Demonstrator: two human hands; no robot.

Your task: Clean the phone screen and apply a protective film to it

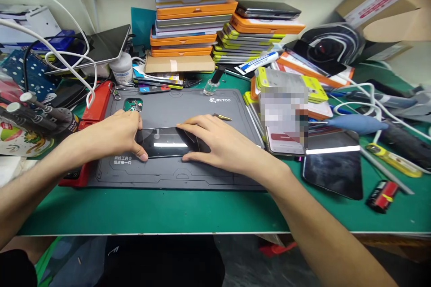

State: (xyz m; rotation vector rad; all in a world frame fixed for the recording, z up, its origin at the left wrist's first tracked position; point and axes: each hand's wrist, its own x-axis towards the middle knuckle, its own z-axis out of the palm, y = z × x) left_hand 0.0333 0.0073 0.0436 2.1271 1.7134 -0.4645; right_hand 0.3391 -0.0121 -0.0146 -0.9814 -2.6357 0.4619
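L hand (pixel 125 133), R hand (pixel 218 143) tight on blk phone (pixel 162 140); glass btl (pixel 213 82), stacked boxes (pixel 193 12) behind

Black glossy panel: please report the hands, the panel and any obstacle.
Left hand on left end of black panel, right hand on right end. Panel glossy side up over grey mat. Small brass-coloured piece beyond right hand, off panel.

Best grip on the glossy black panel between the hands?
Probably the panel's long edges near each end: left hand from the left, right hand from the right, each pinching across near and far edges. It looks thin and flat, its length running left to right, so the rims offer the surest hold.
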